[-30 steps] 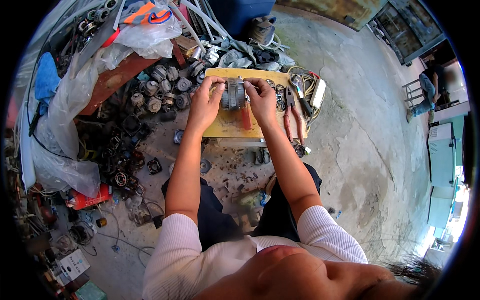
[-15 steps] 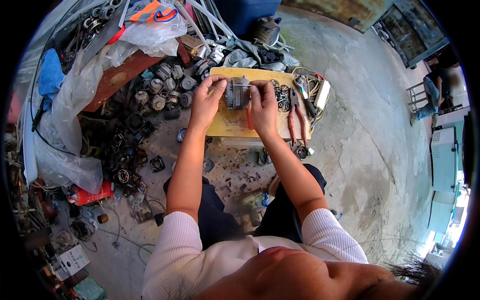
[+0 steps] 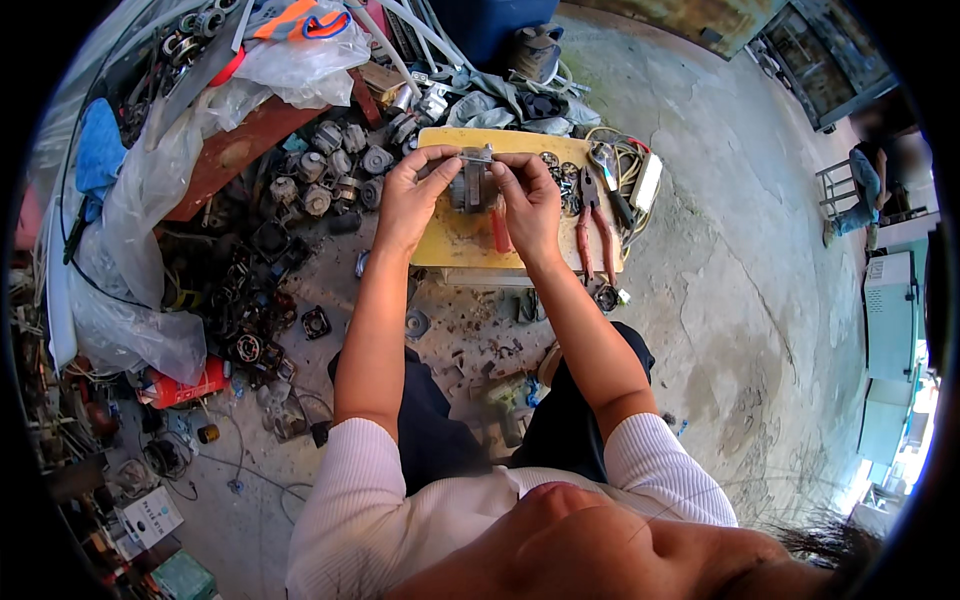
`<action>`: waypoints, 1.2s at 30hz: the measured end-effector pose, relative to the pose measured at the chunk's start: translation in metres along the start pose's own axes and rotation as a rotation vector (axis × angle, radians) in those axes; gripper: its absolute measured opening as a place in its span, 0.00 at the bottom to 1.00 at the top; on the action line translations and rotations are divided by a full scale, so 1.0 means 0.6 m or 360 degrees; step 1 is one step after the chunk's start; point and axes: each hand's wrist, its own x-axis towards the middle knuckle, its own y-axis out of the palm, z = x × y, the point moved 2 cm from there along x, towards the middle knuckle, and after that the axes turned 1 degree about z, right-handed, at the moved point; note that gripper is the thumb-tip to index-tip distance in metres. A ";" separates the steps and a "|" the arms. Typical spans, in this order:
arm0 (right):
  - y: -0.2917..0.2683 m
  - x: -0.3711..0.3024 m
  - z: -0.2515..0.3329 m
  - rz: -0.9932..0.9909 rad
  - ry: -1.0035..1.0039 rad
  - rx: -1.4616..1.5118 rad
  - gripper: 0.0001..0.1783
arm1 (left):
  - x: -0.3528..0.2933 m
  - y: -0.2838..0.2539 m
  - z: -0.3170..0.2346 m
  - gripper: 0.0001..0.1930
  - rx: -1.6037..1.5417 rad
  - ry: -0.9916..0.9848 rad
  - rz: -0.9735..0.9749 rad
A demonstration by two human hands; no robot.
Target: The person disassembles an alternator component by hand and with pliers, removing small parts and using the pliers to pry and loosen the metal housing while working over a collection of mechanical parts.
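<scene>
Motor (image 3: pixel 473 190), grey metal, ribbed barrel, sits over the yellow surface (image 3: pixel 455 243), between the two hands; whether its full weight rests there, cannot tell. Thin rod (image 3: pixel 475 159) lies crosswise just above it from this view, one end to each hand.

Handling, my judgement: motor dense and heavy for its size, rigid, perhaps slick if greasy; best held around the barrel, palms to both sides, clear of its ends. Rod looks light, stiff, easily rolled between fingers; best pinched near the ends.

Left hand (image 3: pixel 407 205): back of hand up, thumb and forefinger brought together, narrow grip on the rod's left end. Right hand (image 3: pixel 532 205): likewise narrow, thumb against forefinger, grip at the right end. Any finger contact with the motor, cannot tell.

Forearms reach forward and converge slightly, elbows bent and apart. Red handle (image 3: pixel 500 230) just below motor; pliers (image 3: pixel 590 225) right of right hand.
</scene>
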 end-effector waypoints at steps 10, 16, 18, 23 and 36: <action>-0.005 0.005 0.016 0.0141 0.0205 -0.0165 0.09 | -0.008 -0.006 -0.013 0.10 0.0266 0.0096 -0.0003; -0.004 0.005 0.029 0.0171 0.0123 -0.0016 0.09 | -0.014 0.004 -0.037 0.10 0.0553 0.0200 0.0072; -0.003 0.005 0.029 0.0187 0.0069 -0.0138 0.10 | -0.012 0.001 -0.036 0.10 0.0613 0.0293 0.0033; -0.008 0.005 0.040 0.0303 0.0002 -0.0248 0.13 | -0.011 -0.004 -0.028 0.10 0.0504 0.0226 0.0004; -0.015 0.013 0.051 0.0437 -0.0056 -0.0485 0.11 | -0.017 0.001 -0.036 0.10 0.0586 0.0251 0.0045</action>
